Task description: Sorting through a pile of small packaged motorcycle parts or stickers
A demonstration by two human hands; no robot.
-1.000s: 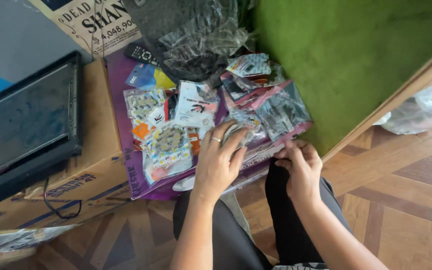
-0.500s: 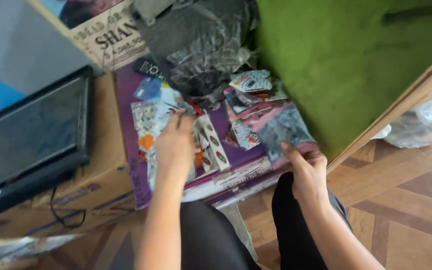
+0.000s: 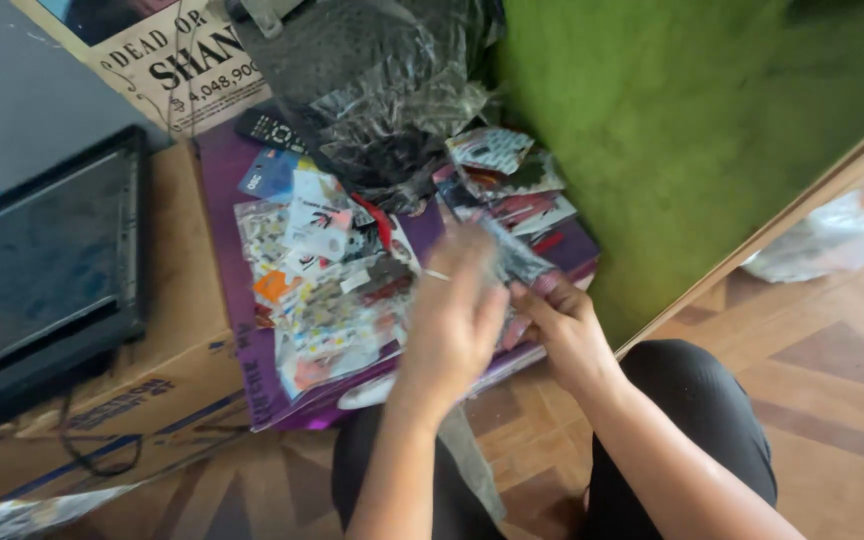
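Observation:
My left hand [image 3: 452, 320] is blurred with motion over the near edge of a purple flat box [image 3: 227, 300] that is covered with several small clear plastic packets [image 3: 322, 290] of colourful items. A thin ring shows on one finger. My right hand [image 3: 562, 325] sits just right of it, fingers closed on a small clear packet [image 3: 517, 258] that both hands seem to touch. More packets [image 3: 512, 190] lie at the far right of the box.
A crumpled dark plastic bag [image 3: 382, 90] lies at the far end of the box, beside a remote control [image 3: 267, 128]. A flat black screen [image 3: 37, 270] rests on a cardboard box [image 3: 167, 370] at left. A green wall [image 3: 692, 130], wooden floor [image 3: 832, 360] and white bag [image 3: 832, 235] are at right.
My left hand moved from the left pile of packets back to the right, meeting my right hand. The right hand lifted from the box edge and now holds a packet.

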